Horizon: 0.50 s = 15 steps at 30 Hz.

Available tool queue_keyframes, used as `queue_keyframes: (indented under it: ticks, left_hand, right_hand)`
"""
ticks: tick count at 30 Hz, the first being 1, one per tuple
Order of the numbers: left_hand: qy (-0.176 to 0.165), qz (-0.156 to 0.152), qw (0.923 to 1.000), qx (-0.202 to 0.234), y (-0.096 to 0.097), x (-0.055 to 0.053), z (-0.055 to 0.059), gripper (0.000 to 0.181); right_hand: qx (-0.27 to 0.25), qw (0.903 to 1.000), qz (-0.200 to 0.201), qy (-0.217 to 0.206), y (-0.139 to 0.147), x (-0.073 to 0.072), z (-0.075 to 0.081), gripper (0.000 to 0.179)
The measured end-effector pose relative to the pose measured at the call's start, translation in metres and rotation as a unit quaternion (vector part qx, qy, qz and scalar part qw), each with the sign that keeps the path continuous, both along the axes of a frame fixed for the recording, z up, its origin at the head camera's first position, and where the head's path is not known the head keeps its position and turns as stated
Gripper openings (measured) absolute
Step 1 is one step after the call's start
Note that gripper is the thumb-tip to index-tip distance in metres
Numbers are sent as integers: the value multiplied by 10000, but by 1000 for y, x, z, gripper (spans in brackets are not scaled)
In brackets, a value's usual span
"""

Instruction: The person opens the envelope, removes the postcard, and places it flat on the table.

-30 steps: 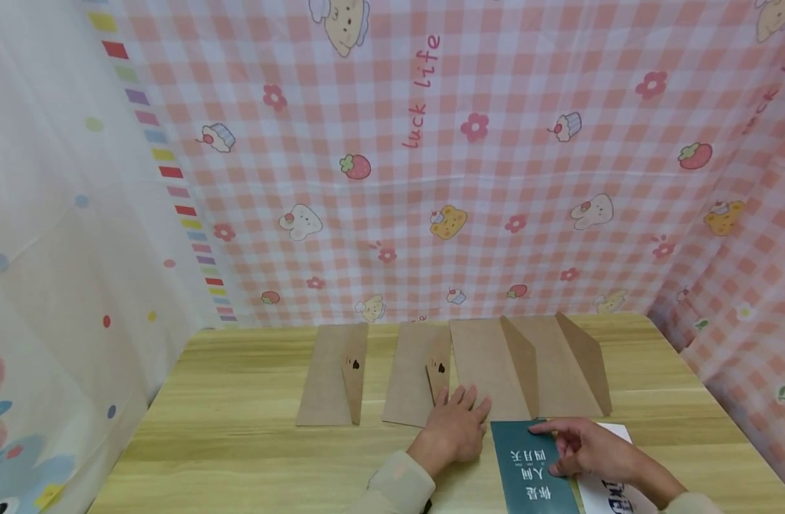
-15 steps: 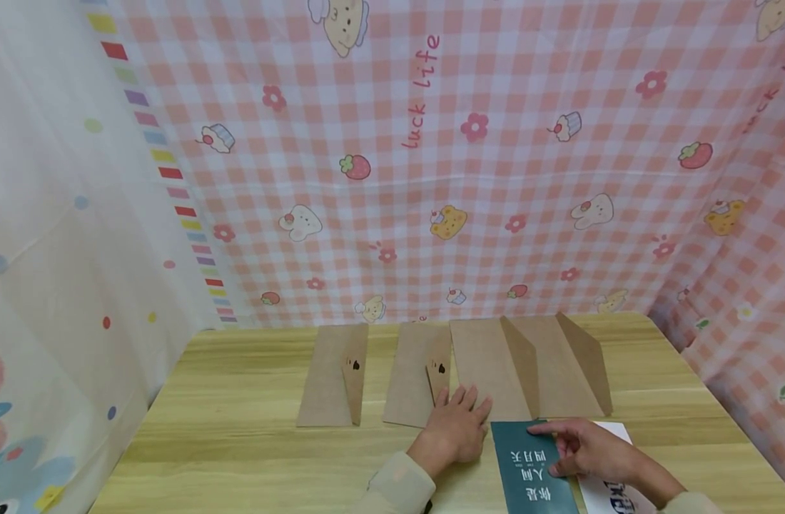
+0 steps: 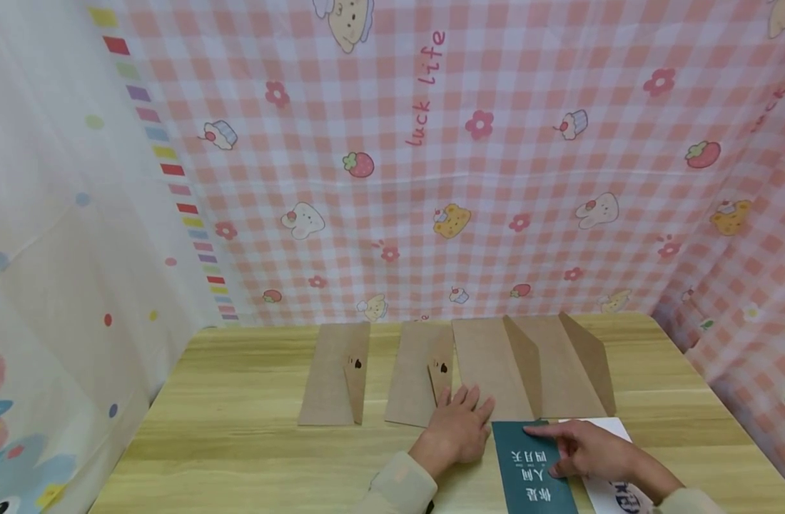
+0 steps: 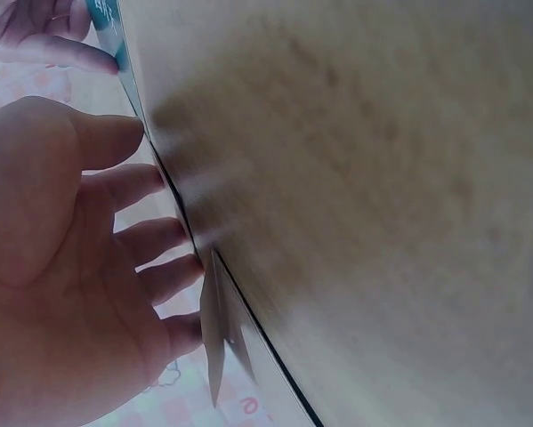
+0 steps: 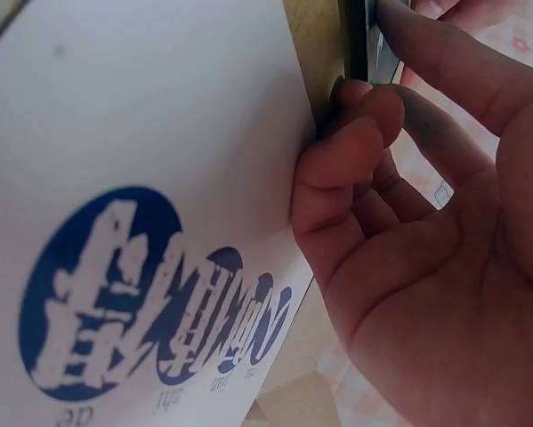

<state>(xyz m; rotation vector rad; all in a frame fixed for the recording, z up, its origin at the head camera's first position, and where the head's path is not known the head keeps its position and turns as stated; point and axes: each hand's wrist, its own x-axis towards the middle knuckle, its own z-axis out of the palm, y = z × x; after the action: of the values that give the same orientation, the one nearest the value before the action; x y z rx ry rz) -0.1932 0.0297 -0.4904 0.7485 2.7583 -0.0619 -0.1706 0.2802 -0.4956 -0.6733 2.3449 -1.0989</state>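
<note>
Here, flat on the worktop (image 3: 206, 442), brown envelopes (image 3: 485, 364); just nearer, teal card (image 3: 526, 460), long axis likewise pointing outward, touched by the nearer right hand (image 3: 591, 451), right of the left hand (image 3: 453, 432). Right fingers partly curled, pinch impossible to tell; left spread.

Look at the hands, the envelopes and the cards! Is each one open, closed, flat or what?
Left hand: palm down, fingers spread
Right hand: index finger stretched out, some others curled
Leftmost envelope: flap folded over
Second envelope: flap folded over, looks slightly lifted
Third envelope: flap open
Rightmost envelope: flap open
Green card: flat, lettering upside down in the head view
White card: flat, partly hidden
</note>
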Motion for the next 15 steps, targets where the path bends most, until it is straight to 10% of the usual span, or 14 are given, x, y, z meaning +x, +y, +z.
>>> queue_keyframes:
  ticks: [15]
  left_hand:
    - [48,3,10000,-7,0,1,1,51]
  right_hand:
    - [93,9999,64,126,0,1,1,53]
